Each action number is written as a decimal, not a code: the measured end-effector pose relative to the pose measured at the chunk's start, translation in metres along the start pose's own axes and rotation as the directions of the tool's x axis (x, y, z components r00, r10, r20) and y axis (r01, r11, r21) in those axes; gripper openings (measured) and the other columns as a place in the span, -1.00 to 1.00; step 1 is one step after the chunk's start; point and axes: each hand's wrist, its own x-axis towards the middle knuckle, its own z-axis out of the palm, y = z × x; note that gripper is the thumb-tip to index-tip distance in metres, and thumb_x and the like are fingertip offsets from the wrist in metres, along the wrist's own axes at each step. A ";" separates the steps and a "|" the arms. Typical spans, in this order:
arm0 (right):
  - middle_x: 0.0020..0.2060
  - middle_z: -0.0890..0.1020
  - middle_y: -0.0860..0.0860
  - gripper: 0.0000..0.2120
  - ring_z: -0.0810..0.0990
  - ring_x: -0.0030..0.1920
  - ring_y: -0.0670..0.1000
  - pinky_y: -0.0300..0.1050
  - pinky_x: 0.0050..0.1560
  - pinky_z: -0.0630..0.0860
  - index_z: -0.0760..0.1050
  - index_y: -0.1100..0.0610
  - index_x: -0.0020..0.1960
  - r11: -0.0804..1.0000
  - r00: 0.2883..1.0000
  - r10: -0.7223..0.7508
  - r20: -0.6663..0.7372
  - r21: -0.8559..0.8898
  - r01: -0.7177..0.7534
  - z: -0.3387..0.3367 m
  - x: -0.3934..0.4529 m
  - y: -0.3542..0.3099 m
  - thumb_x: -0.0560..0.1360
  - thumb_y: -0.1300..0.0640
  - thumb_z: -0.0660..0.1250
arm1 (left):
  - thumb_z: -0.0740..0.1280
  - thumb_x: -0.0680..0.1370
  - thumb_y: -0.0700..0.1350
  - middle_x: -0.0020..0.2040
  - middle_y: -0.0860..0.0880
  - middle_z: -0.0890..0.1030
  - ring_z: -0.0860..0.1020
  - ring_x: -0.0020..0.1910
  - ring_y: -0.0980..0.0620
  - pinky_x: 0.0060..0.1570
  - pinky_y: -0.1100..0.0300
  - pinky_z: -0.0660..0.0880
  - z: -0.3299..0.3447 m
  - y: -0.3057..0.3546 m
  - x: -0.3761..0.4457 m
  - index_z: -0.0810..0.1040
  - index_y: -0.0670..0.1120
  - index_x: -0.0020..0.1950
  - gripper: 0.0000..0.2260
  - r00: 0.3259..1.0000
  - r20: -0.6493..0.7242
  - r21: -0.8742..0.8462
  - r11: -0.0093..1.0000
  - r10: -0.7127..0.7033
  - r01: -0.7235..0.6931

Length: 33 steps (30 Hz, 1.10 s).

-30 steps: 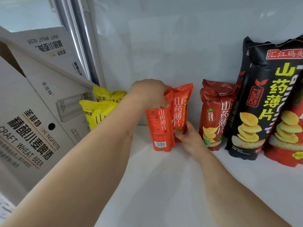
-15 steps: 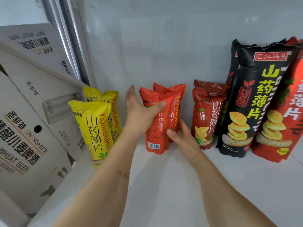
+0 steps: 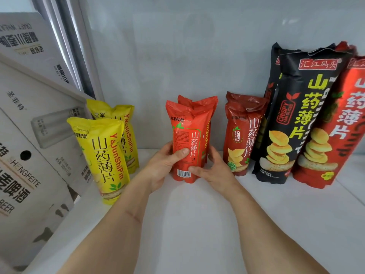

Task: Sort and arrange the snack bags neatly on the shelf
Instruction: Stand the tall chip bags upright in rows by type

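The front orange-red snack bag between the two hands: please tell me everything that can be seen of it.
The front orange-red snack bag is a glossy, puffy foil-like pouch with a crimped top, black Chinese characters, fine print and a barcode low down. It stands upright on the white shelf, overlapping a second orange-red bag right behind it. The left hand grips its left side, thumb on the front; the right hand holds its lower right.

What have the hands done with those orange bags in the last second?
The left hand came down from the bags' tops and now holds the front orange bag low on its left side. The right hand stays at the bags' base on the right. The front bag now stands squarely before the rear one. The yellow bags and dark red bag look unmoved.
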 end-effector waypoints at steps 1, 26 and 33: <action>0.07 0.46 -0.32 -0.23 0.43 -0.15 -0.61 -0.62 -0.26 0.37 0.21 -0.17 0.38 1.000 1.000 -0.002 -0.001 0.003 0.002 0.000 0.000 0.000 0.36 0.17 0.58 | 0.46 0.42 -0.01 0.22 -0.06 0.66 0.67 0.13 -0.01 -0.08 0.25 0.61 -0.002 -0.002 0.001 0.46 -0.07 0.39 -0.44 1.000 -0.008 0.005 1.000 0.002 -0.002; 0.20 0.41 -0.35 -0.18 0.37 0.17 -0.46 -0.59 -0.04 0.30 0.21 -0.06 0.52 0.999 0.999 -0.038 -0.018 -0.029 0.037 0.004 -0.008 -0.007 0.37 0.01 0.55 | 0.69 0.14 0.12 0.41 -0.03 0.47 0.55 0.30 0.02 0.26 0.01 0.53 -0.030 -0.022 -0.024 0.31 0.12 0.51 0.00 0.995 -0.025 0.124 0.988 0.092 -0.088; 0.27 0.36 -0.37 -0.03 0.25 0.37 -0.23 -0.14 0.34 0.24 0.20 -0.14 0.53 0.999 0.999 -0.004 -0.035 -0.035 0.003 0.004 -0.017 -0.011 0.23 -0.29 0.55 | 0.51 0.28 -0.11 0.34 0.00 0.58 0.54 0.32 0.00 0.18 0.18 0.48 -0.032 -0.018 -0.028 0.29 0.00 0.53 -0.17 0.988 0.133 0.052 0.994 0.084 -0.091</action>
